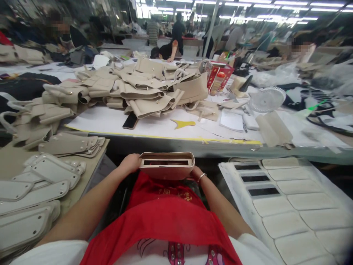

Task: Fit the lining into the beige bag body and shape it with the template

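Observation:
A beige bag body (167,173) with an open rim and a dark slot inside is held over the red apron, between both hands. My left hand (132,162) grips its left end, fingers closed around the edge. My right hand (196,173), below a bracelet, holds its right end from the side and beneath; its fingers are partly hidden by the bag. Beyond the bag is the table edge, with a dark phone (130,120) and a yellow piece (183,124) on the white surface.
Beige bag pieces (146,86) are heaped across the table. Flat panels (52,171) lie stacked at left. A board at right bears rows of pale panels (299,201). A red box (220,78) and clear round dish (267,99) stand farther back. People work in the background.

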`<state>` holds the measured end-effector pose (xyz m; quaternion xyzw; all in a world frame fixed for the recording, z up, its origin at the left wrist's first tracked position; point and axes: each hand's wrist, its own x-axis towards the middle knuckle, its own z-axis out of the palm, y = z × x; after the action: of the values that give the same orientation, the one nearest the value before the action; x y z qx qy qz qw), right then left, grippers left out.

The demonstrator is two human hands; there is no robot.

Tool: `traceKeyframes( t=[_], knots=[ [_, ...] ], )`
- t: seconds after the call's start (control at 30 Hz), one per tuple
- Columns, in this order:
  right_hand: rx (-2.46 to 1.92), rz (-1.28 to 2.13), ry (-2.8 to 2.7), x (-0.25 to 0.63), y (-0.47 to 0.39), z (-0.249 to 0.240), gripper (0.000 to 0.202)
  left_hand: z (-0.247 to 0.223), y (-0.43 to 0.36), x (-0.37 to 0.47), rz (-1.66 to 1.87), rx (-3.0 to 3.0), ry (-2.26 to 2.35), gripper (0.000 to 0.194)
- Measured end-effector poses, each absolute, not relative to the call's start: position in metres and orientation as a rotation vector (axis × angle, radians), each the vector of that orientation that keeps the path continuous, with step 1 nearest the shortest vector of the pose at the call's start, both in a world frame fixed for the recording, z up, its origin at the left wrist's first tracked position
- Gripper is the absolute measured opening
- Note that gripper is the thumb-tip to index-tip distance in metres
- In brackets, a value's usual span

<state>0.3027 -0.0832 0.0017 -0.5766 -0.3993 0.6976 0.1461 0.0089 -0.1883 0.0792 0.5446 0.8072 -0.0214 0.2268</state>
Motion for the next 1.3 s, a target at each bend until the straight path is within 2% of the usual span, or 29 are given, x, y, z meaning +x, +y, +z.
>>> traceKeyframes(
  t=[0.17,0.3,0.37,0.63,0.7,0.83,0.93,1.0,1.1,1.2,1.3],
  knots=[
    [-1.671,1.912,-1.491,0.314,-0.056,0.044,0.065,0.084,-0.183,0.007,-0.106,1.593,2.239,0.032],
    [-1.821,1.623,-2.073,0.307,-0.051,0.069,0.033,0.088,-0.179,0.003,-0.113,1.594,2.204,0.029],
    [-1.890,1.549,-2.182,0.300,-0.053,0.074,0.023,0.090,-0.179,0.001,-0.097,1.585,2.167,0.028],
    [-1.921,1.437,-2.388,0.289,-0.062,0.087,0.023,0.094,-0.176,0.001,0.042,1.573,2.153,0.024],
    [-1.904,1.441,-2.376,0.290,-0.062,0.086,0.020,0.094,-0.178,-0.004,0.096,1.518,2.077,0.031],
    [-1.863,1.489,-2.310,0.295,-0.065,0.082,0.027,0.091,-0.192,-0.021,0.460,1.034,1.780,0.068],
    [-1.797,1.511,-2.299,0.300,-0.069,0.081,0.027,0.083,-0.205,-0.024,0.646,0.798,1.726,0.078],
    [-1.764,1.499,-2.317,0.301,-0.070,0.082,0.020,0.077,-0.209,-0.019,0.612,0.809,1.779,0.076],
    [-1.784,1.436,-2.349,0.299,-0.070,0.082,0.011,0.069,-0.208,-0.007,0.501,0.942,1.898,0.057],
    [-1.814,1.347,-2.388,0.296,-0.067,0.084,0.013,0.067,-0.204,0.000,0.409,1.030,1.992,0.041],
    [-1.814,1.278,-2.436,0.295,-0.065,0.085,0.018,0.069,-0.202,0.004,0.318,1.100,2.071,0.038]
  ],
)
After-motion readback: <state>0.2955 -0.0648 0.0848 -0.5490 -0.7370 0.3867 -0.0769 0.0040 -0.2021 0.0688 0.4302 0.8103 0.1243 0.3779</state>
